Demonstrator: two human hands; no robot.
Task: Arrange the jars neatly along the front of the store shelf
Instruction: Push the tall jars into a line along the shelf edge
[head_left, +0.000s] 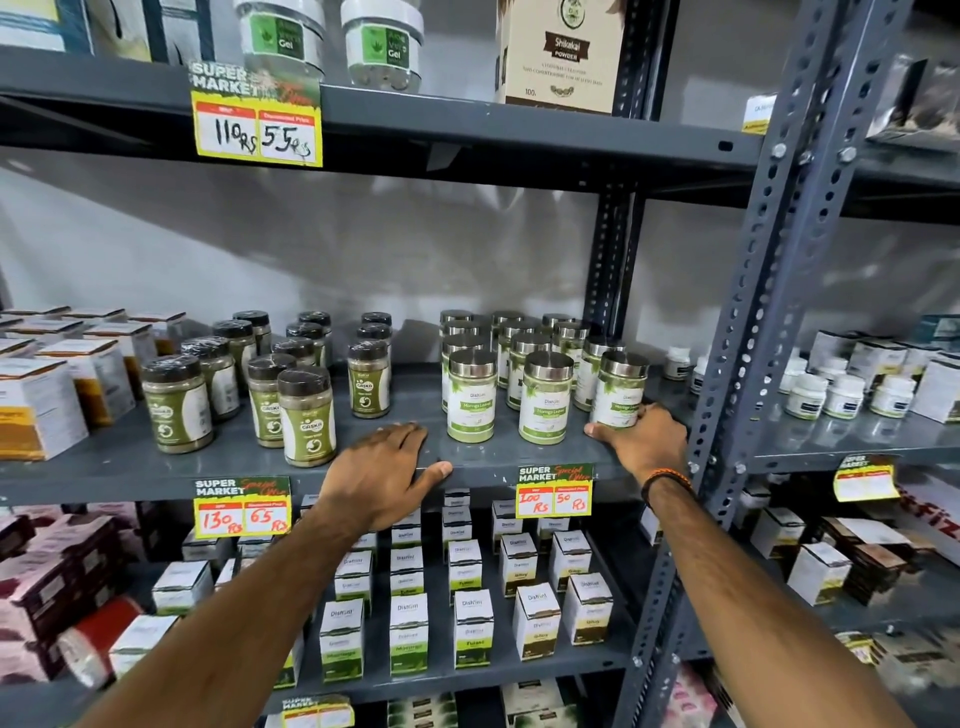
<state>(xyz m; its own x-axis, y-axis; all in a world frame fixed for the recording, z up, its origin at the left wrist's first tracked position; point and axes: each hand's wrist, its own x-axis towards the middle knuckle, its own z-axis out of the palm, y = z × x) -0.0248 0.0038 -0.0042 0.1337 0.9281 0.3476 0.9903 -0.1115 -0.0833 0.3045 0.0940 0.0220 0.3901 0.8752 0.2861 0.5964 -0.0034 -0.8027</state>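
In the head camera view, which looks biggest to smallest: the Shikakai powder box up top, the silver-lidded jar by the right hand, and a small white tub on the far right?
1. Shikakai powder box, partly cropped.
2. Silver-lidded jar.
3. Small white tub.
The box sits nearer the camera, so its lead may be exaggerated.

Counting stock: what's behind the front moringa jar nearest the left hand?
Behind that jar, more silver-lidded jars run back in a line; only lids and edges show, their labels covered.
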